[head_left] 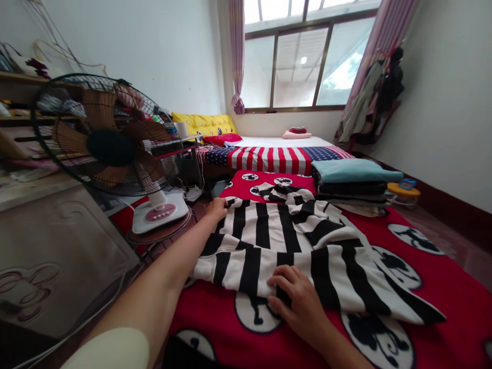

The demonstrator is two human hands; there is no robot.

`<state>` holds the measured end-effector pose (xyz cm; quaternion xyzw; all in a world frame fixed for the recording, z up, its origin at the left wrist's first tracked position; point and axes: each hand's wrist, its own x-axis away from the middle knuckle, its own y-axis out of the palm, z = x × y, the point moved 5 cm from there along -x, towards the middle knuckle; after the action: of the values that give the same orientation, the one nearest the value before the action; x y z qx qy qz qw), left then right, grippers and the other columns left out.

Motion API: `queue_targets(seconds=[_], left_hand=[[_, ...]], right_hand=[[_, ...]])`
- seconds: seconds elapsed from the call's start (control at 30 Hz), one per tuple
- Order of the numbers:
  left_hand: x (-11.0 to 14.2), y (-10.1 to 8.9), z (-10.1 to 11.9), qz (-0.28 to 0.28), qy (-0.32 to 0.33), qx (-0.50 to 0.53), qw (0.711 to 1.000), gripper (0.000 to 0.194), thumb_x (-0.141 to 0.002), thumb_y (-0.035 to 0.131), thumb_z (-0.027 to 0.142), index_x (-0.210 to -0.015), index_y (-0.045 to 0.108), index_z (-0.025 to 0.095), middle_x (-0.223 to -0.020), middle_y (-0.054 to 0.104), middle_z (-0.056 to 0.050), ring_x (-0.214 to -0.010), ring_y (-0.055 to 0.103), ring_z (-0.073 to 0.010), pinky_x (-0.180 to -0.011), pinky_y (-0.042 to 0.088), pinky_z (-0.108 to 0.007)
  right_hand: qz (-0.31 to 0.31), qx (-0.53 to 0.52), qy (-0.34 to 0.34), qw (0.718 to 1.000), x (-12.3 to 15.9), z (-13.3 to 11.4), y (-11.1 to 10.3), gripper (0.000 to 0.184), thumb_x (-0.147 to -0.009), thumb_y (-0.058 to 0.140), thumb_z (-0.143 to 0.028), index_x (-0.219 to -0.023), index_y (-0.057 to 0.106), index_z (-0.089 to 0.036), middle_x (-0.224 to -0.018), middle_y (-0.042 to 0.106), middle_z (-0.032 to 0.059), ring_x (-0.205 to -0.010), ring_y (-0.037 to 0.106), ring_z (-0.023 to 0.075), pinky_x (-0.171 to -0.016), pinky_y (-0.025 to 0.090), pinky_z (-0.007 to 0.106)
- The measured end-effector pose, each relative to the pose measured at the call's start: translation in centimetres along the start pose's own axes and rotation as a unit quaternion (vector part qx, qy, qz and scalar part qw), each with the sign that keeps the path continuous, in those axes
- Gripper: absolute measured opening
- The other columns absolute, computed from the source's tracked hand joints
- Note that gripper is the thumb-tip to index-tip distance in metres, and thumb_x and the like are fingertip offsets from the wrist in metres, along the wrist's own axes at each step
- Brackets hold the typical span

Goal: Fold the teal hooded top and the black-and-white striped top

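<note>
A black-and-white striped garment [292,246] lies spread on a red bed cover [442,292] printed with black-and-white cartoon heads. My left hand [216,209] reaches far out and its fingers are closed on the garment's far left edge. My right hand [298,300] rests flat on the garment's near edge, fingers spread and pressing the cloth down. Part of the garment is bunched near the far end and one piece trails off to the right.
A stack of folded clothes [353,184] with a teal piece on top sits beyond the garment. A stars-and-stripes sheet [277,156] covers the far bed. A standing fan [111,148] and a cabinet [57,256] flank the left. Clothes hang at the right wall [376,97].
</note>
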<state>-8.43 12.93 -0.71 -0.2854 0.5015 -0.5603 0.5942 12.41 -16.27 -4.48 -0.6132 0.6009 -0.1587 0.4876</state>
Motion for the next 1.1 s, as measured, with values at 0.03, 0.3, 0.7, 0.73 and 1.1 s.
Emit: queue_targets(seconds=[0.03, 0.3, 0.7, 0.73, 1.1], left_hand=[[-0.2, -0.1, 0.2, 0.013, 0.001, -0.001, 1.0, 0.022, -0.077, 0.063, 0.02, -0.099, 0.068, 0.018, -0.104, 0.065, -0.01, -0.101, 0.062, -0.0257, -0.085, 0.046, -0.03], [3.0, -1.6, 0.9, -0.007, 0.093, 0.033, 0.995, 0.028, -0.078, 0.06, 0.017, -0.106, 0.066, 0.015, -0.118, 0.055, -0.012, -0.1, 0.06, -0.0221, -0.091, 0.046, -0.032], [10.7, -2.4, 1.0, -0.351, 0.179, 0.031, 0.919, 0.033, -0.071, 0.061, 0.051, -0.068, 0.067, 0.019, -0.061, 0.061, 0.0, -0.062, 0.057, -0.0186, -0.054, 0.037, -0.023], [10.4, -2.3, 0.9, -0.358, 0.174, 0.006, 0.917, 0.031, -0.068, 0.064, 0.05, -0.068, 0.067, 0.019, -0.064, 0.062, 0.0, -0.064, 0.058, -0.0198, -0.054, 0.037, -0.024], [15.0, 1.8, 15.6, -0.174, 0.304, 0.138, 0.926, 0.03, -0.082, 0.058, 0.031, -0.108, 0.066, 0.019, -0.093, 0.068, -0.005, -0.084, 0.064, -0.0188, -0.076, 0.047, -0.027]], right_hand=[[-0.002, -0.003, 0.003, 1.0, 0.0, 0.0, 0.0, 0.018, -0.081, 0.065, -0.028, -0.099, 0.064, -0.027, -0.108, 0.06, 0.006, -0.098, 0.054, 0.0251, -0.083, 0.044, 0.041], [-0.002, -0.011, 0.001, 1.0, 0.0, 0.2, -0.1, 0.016, -0.083, 0.064, -0.029, -0.099, 0.065, -0.027, -0.107, 0.059, 0.0046, -0.096, 0.054, 0.0232, -0.083, 0.042, 0.04], [0.04, -0.029, 0.007, 0.999, 0.0, 0.0, -0.5, 0.014, -0.079, 0.07, -0.027, -0.093, 0.068, -0.025, -0.1, 0.061, 0.0027, -0.091, 0.054, 0.0198, -0.083, 0.042, 0.036], [0.043, -0.029, 0.009, 0.999, 0.0, 0.0, -0.5, 0.014, -0.079, 0.07, -0.027, -0.092, 0.068, -0.024, -0.1, 0.061, 0.0025, -0.091, 0.055, 0.0196, -0.083, 0.042, 0.036], [0.179, -0.185, 0.044, 0.965, 0.7, 0.8, -1.6, 0.011, -0.087, 0.058, -0.021, -0.095, 0.065, -0.022, -0.097, 0.062, 0.0038, -0.085, 0.06, 0.0159, -0.078, 0.048, 0.029]])
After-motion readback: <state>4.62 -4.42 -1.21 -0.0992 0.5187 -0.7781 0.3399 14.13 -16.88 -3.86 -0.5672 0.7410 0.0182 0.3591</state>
